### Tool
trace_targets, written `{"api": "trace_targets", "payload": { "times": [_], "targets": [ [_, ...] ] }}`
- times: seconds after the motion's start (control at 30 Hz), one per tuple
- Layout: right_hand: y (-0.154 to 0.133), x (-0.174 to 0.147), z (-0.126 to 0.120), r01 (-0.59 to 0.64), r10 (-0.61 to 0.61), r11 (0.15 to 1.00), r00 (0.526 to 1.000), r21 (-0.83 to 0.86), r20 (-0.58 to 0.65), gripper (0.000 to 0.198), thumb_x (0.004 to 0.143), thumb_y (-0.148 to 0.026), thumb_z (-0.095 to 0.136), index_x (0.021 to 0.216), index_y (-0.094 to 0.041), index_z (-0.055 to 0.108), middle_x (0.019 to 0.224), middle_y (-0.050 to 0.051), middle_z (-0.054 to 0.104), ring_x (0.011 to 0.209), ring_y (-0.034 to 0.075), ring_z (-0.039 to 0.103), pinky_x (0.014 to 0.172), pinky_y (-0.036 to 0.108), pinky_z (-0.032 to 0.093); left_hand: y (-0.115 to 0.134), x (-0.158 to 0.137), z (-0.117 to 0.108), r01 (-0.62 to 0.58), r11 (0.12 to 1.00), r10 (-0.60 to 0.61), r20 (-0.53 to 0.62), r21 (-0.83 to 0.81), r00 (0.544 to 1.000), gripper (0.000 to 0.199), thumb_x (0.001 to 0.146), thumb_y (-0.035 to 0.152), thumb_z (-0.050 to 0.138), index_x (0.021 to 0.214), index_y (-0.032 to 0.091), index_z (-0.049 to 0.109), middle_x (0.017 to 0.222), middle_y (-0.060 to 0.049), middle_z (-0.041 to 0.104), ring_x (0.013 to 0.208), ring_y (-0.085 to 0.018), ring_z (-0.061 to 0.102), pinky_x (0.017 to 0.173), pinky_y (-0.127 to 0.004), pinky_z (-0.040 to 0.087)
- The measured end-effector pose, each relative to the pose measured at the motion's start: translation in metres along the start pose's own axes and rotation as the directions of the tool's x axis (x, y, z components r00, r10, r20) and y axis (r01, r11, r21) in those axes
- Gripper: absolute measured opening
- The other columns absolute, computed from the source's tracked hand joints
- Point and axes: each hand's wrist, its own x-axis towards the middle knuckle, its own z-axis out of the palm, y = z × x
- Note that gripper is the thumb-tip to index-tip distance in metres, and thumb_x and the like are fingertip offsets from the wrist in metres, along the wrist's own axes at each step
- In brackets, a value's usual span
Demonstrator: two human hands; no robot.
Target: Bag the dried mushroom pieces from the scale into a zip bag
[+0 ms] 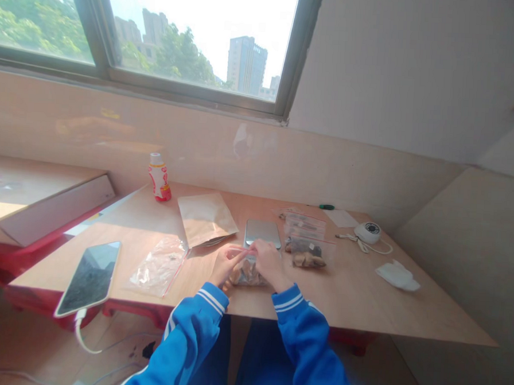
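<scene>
My left hand (224, 265) and my right hand (268, 263) meet at the table's near edge, both pinching the red zip strip of a small clear bag (246, 274) filled with brown pieces. The bag lies on the wooden table (363, 301) between my hands. Just behind them sits a flat silver scale (262, 232). To the right lie filled zip bags (306, 248) with brown contents. An empty clear zip bag (159, 265) lies to the left.
A kraft pouch (205, 217) lies behind the empty bag. A phone (90, 277) on a cable rests at the left edge. A small drink bottle (159, 177) stands at the back. A white round device (368, 231), a tissue (398, 276) and a green pen (326, 207) are at the right.
</scene>
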Motion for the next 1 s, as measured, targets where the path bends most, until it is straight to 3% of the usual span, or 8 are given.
{"api": "trace_targets", "payload": {
  "times": [0.13, 0.27, 0.43, 0.6, 0.87, 1.0],
  "targets": [
    [0.005, -0.004, -0.003, 0.005, -0.004, 0.998, 1.000, 0.070, -0.011, 0.012, 0.092, -0.023, 0.048, 0.088, -0.020, 0.058, 0.085, 0.002, 0.066, 0.081, 0.018, 0.059, 0.075, 0.028, 0.036, 0.003, -0.001, 0.000, -0.029, 1.000, 0.029, -0.003, 0.009, 1.000, 0.030, 0.067, 0.043, 0.073, 0.077, 0.015, 0.069, 0.079, -0.005, 0.068, 0.075, -0.017, 0.062, 0.072, -0.028, 0.047],
    [0.012, -0.008, -0.012, -0.034, 0.034, 0.999, 0.998, 0.014, 0.050, 0.018, 0.092, -0.033, 0.050, 0.087, -0.021, 0.063, 0.081, 0.003, 0.066, 0.078, 0.018, 0.059, 0.072, 0.027, 0.037, 0.008, -0.003, 0.001, -0.042, 0.998, 0.044, -0.045, 0.055, 0.998, 0.036, 0.071, 0.050, 0.066, 0.073, 0.014, 0.070, 0.062, 0.000, 0.060, 0.057, -0.011, 0.051, 0.058, -0.024, 0.041],
    [0.013, -0.010, -0.017, -0.069, 0.076, 0.996, 0.987, -0.057, 0.139, 0.022, 0.093, -0.027, 0.047, 0.085, -0.020, 0.065, 0.079, 0.003, 0.066, 0.078, 0.017, 0.059, 0.070, 0.026, 0.037, 0.006, -0.003, 0.002, -0.057, 0.997, 0.059, -0.041, 0.054, 0.997, 0.038, 0.073, 0.051, 0.064, 0.070, 0.013, 0.069, 0.060, 0.001, 0.056, 0.056, -0.010, 0.046, 0.056, -0.023, 0.038],
    [0.009, -0.010, -0.013, -0.064, 0.074, 0.995, 0.989, -0.078, 0.129, 0.020, 0.093, -0.023, 0.047, 0.082, -0.019, 0.063, 0.077, 0.003, 0.065, 0.074, 0.017, 0.059, 0.067, 0.026, 0.037, 0.004, -0.003, 0.003, -0.053, 0.996, 0.058, -0.063, 0.069, 0.996, 0.041, 0.074, 0.053, 0.062, 0.071, 0.013, 0.070, 0.058, 0.001, 0.054, 0.056, -0.010, 0.046, 0.055, -0.023, 0.036],
    [0.022, -0.018, -0.015, -0.125, 0.102, 0.979, 0.985, 0.161, 0.141, 0.021, 0.092, -0.036, 0.048, 0.090, -0.022, 0.063, 0.082, 0.001, 0.068, 0.076, 0.017, 0.061, 0.067, 0.025, 0.039, 0.006, -0.004, 0.004, -0.042, 0.998, 0.048, -0.106, 0.051, 0.993, 0.047, 0.077, 0.058, 0.055, 0.074, 0.013, 0.070, 0.059, 0.000, 0.053, 0.056, -0.010, 0.043, 0.055, -0.022, 0.036],
    [0.027, -0.021, -0.018, -0.125, 0.106, 0.982, 0.985, 0.144, 0.135, 0.021, 0.092, -0.030, 0.048, 0.080, -0.020, 0.063, 0.076, 0.001, 0.065, 0.071, 0.016, 0.059, 0.064, 0.025, 0.038, 0.002, -0.004, 0.004, -0.049, 0.997, 0.055, -0.092, 0.063, 0.994, 0.046, 0.078, 0.056, 0.056, 0.074, 0.013, 0.070, 0.060, 0.000, 0.053, 0.056, -0.010, 0.044, 0.056, -0.022, 0.037]
  ]
}}
